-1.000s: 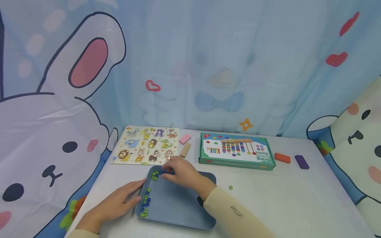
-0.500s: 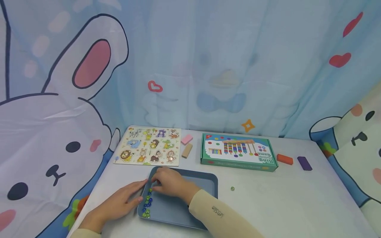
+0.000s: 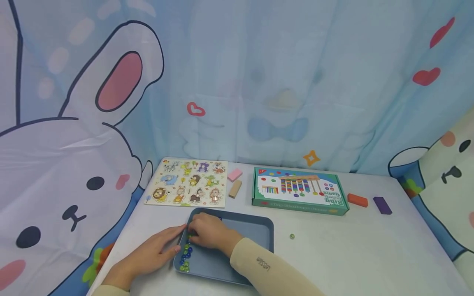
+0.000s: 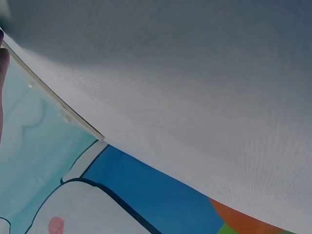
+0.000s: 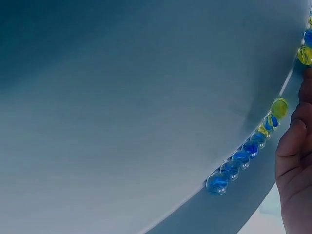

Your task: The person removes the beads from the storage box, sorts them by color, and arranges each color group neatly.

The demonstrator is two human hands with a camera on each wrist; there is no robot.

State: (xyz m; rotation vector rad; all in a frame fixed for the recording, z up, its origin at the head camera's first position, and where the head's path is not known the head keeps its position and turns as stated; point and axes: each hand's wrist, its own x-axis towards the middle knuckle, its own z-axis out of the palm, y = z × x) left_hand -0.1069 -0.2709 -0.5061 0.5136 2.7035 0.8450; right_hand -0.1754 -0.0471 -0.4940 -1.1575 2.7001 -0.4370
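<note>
Marbles (image 3: 187, 254) at nine o'clock in tray (image 3: 255, 232) could scatter if right hand (image 3: 210, 231), half-curled, contents hidden, bumps them; left hand (image 3: 153, 250) relaxed, empty.

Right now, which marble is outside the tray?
The single green marble on the white table, to the right of the tray; the other visible marbles lie inside the tray.

Left hand (image 3: 157, 250) out front, fingers stretched forward, thumb spread away from them! Near it, the right hand (image 3: 208, 231), back uppermost, fingers bent downward, tips hidden, its forearm (image 3: 274, 269) slanting up and leftward behind.
</note>
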